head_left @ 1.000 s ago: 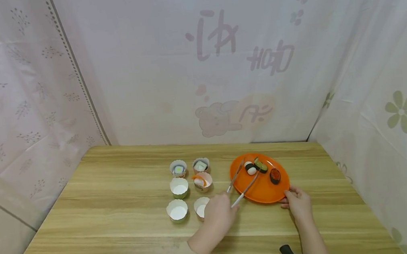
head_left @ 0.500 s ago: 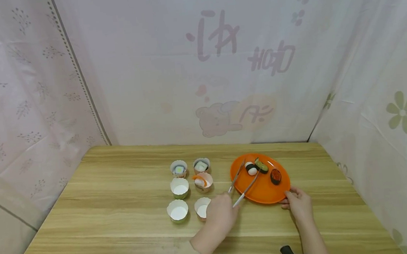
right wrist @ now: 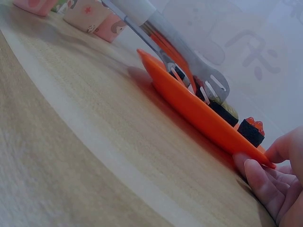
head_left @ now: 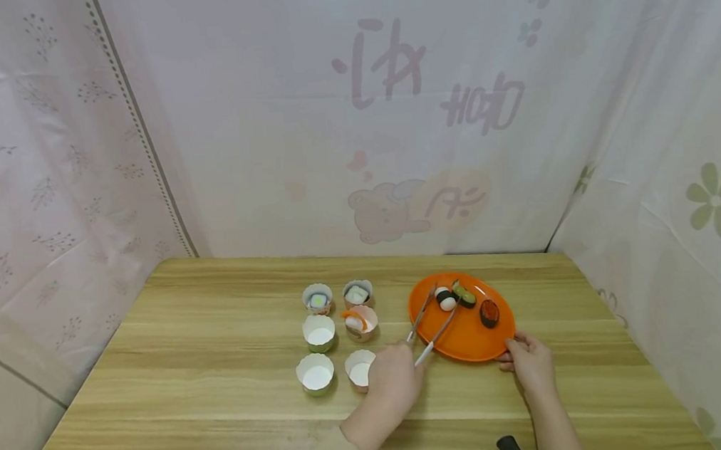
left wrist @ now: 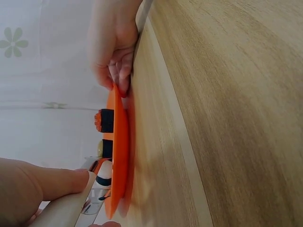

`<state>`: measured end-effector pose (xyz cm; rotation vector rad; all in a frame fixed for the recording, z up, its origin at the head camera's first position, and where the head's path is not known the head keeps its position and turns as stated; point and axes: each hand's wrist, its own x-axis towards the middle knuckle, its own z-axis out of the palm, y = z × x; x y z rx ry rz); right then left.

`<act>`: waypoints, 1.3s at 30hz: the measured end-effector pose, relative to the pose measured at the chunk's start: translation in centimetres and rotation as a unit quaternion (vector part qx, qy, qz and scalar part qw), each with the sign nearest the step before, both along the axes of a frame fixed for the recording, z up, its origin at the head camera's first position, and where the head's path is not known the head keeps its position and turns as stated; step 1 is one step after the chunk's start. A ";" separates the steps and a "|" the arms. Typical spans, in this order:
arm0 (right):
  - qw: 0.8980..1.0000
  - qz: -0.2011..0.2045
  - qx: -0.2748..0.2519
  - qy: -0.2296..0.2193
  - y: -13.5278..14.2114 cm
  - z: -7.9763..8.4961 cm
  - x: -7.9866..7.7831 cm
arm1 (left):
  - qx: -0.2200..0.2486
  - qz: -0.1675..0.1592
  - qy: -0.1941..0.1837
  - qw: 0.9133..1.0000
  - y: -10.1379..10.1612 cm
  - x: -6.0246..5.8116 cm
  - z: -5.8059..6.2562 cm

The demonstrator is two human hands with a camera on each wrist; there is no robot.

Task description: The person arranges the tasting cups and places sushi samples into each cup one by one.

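Note:
My left hand (head_left: pixel 395 379) grips the white handles of a pair of metal tongs (head_left: pixel 444 323), whose slotted tips show in the right wrist view. The tongs' arms stand apart over an orange oval plate (head_left: pixel 474 344), one either side of a white sushi piece with a black band (head_left: pixel 445 298). Close beside that piece lies a green-topped sushi (head_left: pixel 464 293). A red roe sushi (head_left: pixel 489 313) sits farther right on the plate. With thumb above and fingers below, my right hand (head_left: pixel 532 366) pinches the plate's near right rim (right wrist: pixel 265 161).
Left of the plate stand several paper baking cups in two columns. A back cup (head_left: pixel 317 291), its neighbour (head_left: pixel 356 286) and a pink cup (head_left: pixel 370 331) hold sushi pieces. Bare insides show in the green cups (head_left: pixel 318 331). My left hand partly covers a front cup (head_left: pixel 357 370).

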<state>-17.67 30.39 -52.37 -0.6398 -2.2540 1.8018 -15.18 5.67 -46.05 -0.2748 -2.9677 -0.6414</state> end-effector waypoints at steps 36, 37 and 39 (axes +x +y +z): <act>1.000 0.001 -0.013 0.003 0.0 0.1 -0.1 | 0.012 0.011 -0.022 1.000 -0.4 0.1 -0.2; 1.000 0.001 -0.012 0.002 0.0 0.1 0.0 | 0.013 0.011 -0.021 1.000 -0.4 0.1 -0.2; 1.000 0.001 -0.012 0.002 0.0 0.1 0.0 | 0.015 0.011 -0.021 1.000 -0.4 0.1 -0.3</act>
